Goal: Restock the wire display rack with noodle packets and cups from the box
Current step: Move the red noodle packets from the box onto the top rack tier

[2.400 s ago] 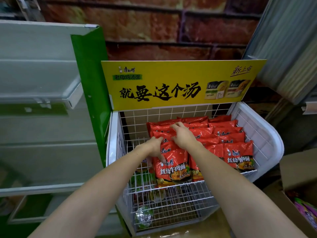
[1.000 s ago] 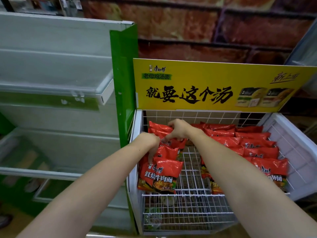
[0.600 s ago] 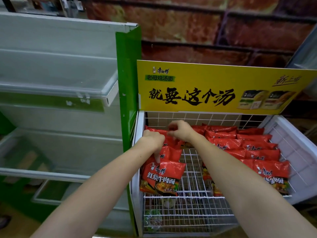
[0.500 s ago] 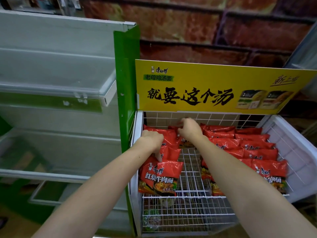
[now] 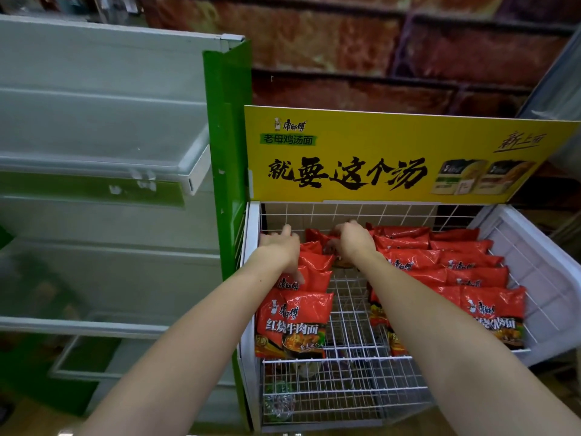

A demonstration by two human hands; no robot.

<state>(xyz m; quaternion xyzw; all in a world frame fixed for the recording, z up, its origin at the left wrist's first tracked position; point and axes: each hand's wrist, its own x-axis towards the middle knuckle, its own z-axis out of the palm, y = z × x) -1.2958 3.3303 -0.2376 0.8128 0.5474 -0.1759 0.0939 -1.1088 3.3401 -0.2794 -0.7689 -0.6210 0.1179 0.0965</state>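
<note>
A white wire display rack [image 5: 351,313] holds red noodle packets. One row [image 5: 297,322] lies along its left side, and more rows [image 5: 465,267] fill the right half. A strip of bare wire floor runs between them. My left hand [image 5: 280,248] reaches to the back left corner, fingers over the rear packets of the left row and thumb pressing down on their front. My right hand [image 5: 353,240] is curled round a red packet at the back middle. The box is out of view.
A yellow sign board [image 5: 377,146] stands above the rack's back. A green and white shelf unit [image 5: 226,152] adjoins the rack on the left. White side panel [image 5: 540,278] closes the right. A lower wire tier holds a few items [image 5: 278,401].
My left hand has slid from the middle of the left row to the rack's back left corner. My right hand stays at the back middle, gripping a packet.
</note>
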